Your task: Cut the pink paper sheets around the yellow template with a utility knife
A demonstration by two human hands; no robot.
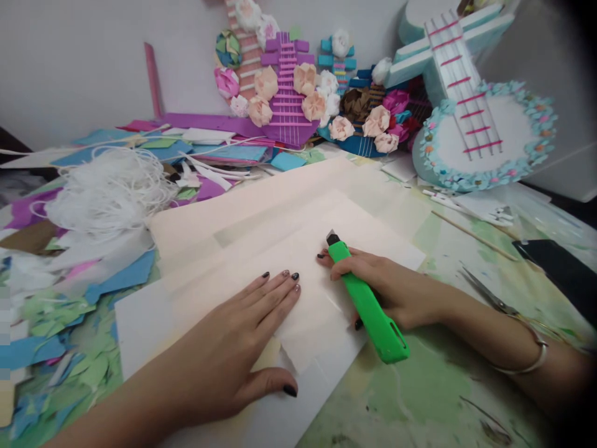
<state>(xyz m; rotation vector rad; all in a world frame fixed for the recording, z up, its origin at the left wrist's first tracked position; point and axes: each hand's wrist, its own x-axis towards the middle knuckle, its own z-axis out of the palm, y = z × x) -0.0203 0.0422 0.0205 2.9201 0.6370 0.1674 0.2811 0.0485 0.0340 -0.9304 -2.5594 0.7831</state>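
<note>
Cutter (368, 302), green, in grip of right hand (389, 286); left hand (242, 348) outstretched, flat on pale paper (224, 242)

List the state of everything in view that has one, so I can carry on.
Green utility knife: blade extended, in right hand
Left hand: open, flat on the pale paper
Pale paper: spread out, overlapping
Scissors: lying down, blades look slightly parted
White string: tangled heap
Black slab: flat, nothing lit
Purple model: strung
</note>
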